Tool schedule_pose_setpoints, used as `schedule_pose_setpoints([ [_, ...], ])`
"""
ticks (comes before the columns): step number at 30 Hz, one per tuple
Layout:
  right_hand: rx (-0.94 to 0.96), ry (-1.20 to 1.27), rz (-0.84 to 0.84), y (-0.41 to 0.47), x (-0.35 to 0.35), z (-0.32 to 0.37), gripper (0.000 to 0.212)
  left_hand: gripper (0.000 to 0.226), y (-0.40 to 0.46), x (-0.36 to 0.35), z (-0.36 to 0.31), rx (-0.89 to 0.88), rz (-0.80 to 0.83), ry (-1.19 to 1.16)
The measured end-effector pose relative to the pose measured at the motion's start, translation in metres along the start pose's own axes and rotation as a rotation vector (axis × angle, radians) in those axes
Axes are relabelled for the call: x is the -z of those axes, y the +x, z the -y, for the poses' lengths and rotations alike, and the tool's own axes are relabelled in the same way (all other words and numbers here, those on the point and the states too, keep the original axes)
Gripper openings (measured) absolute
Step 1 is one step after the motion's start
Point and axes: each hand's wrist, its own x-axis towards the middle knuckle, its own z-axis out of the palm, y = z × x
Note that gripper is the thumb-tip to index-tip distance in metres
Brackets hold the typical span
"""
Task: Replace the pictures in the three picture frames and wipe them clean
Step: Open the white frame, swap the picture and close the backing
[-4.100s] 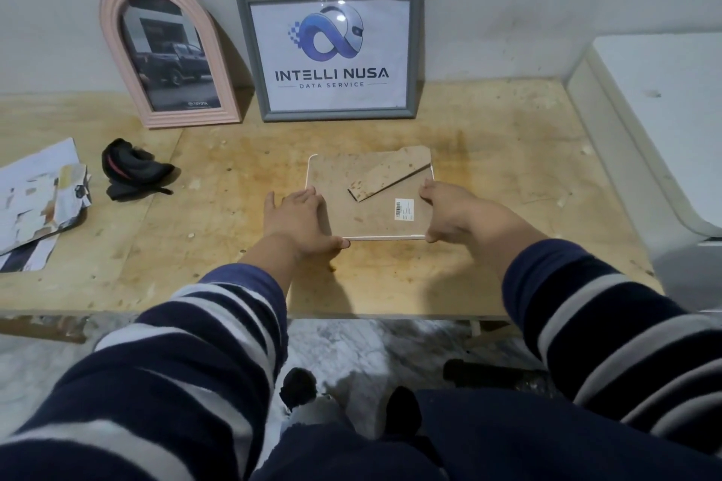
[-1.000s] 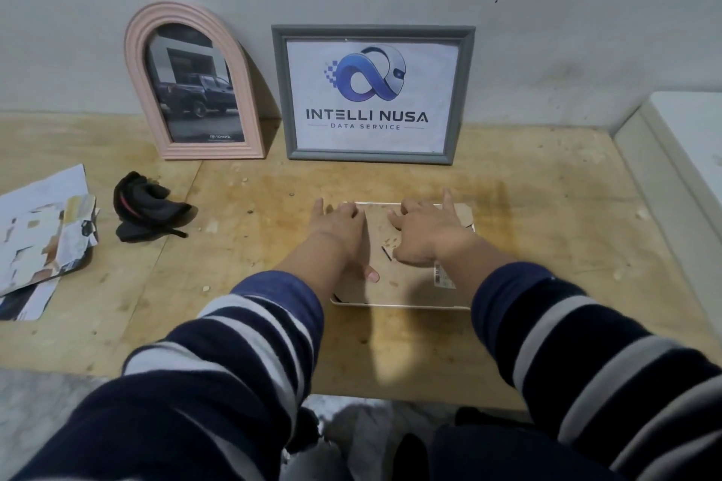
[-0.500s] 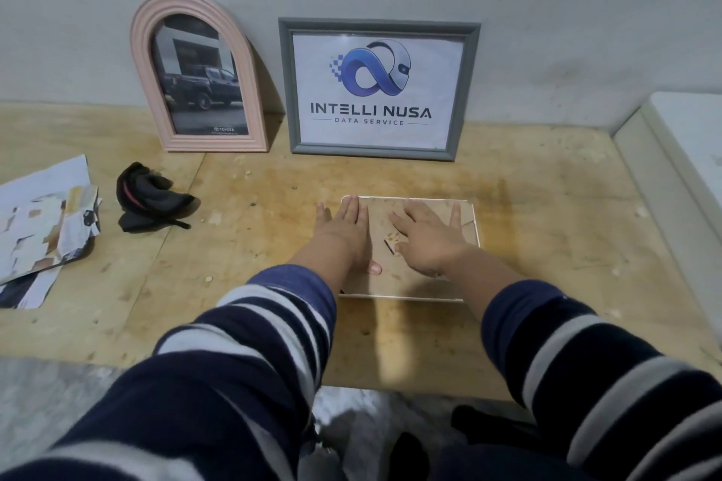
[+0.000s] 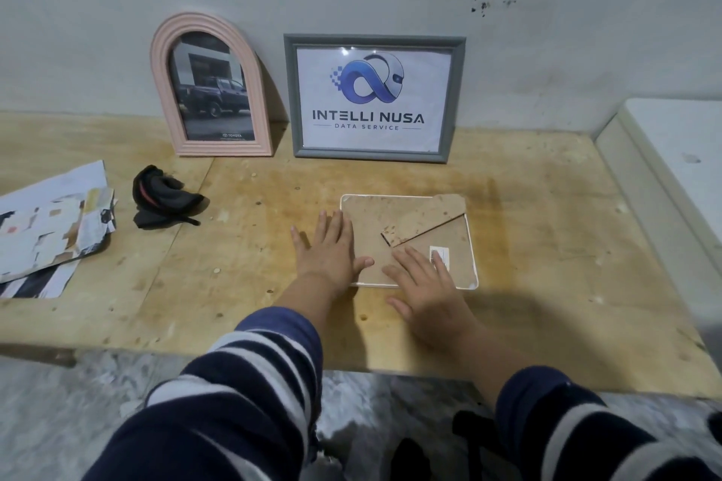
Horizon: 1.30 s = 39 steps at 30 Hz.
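- Three picture frames are seen on the worktop (image 4: 547, 246): a pink arched frame (image 4: 211, 90) and a grey frame (image 4: 374, 98) are leaned upright against the far wall, presumably so their fronts can be viewed, and a white frame (image 4: 410, 240) is laid face down near the middle.
- A photo of a dark truck is held in the pink arched frame, and a logo print in the grey frame; what is in the white frame cannot be told, since only its brown backing board and folded stand (image 4: 426, 221) are shown.
- The left hand (image 4: 328, 250) is spread flat at the white frame's left edge, thumb on the backing.
- The right hand (image 4: 426, 285) is laid flat on the near part of the backing, fingers straight; nothing is gripped, and the board is probably being pressed into place.
- A black cloth (image 4: 162, 197) is left at the far left for wiping, judging by the task.
- Loose papers (image 4: 50, 226) are piled at the left edge.
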Motion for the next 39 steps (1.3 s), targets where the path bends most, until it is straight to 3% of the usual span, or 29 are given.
schedule_pose_setpoints([
  [7,-0.044,-0.051,-0.03,0.006,-0.001,0.004,0.014,0.081,0.005,0.002,-0.009,0.069,0.111,-0.066],
  [10,-0.074,-0.075,0.119,0.016,0.004,0.004,0.043,0.072,-0.005,-0.008,-0.002,0.095,0.047,-0.162],
  [16,-0.01,-0.1,0.134,0.016,0.011,0.014,0.036,0.066,-0.018,-0.005,-0.011,0.238,-0.177,-0.452],
  [19,-0.012,-0.029,0.149,0.015,0.019,0.013,0.036,0.063,-0.008,0.0,-0.017,0.386,-0.139,-0.678],
  [22,-0.045,0.019,0.132,0.017,0.024,0.005,0.051,0.064,-0.003,0.009,-0.025,0.454,-0.051,-0.963],
  [27,0.04,-0.093,0.128,0.021,0.018,-0.001,0.054,0.076,-0.004,0.022,-0.029,0.537,-0.028,-1.162],
  [33,0.022,-0.124,-0.039,0.024,0.03,0.0,0.06,0.106,0.0,0.04,-0.03,0.522,-0.124,-1.404],
  [39,-0.161,0.032,-0.356,0.044,0.085,-0.004,0.047,0.074,0.016,0.067,-0.021,0.384,-0.271,-1.656],
])
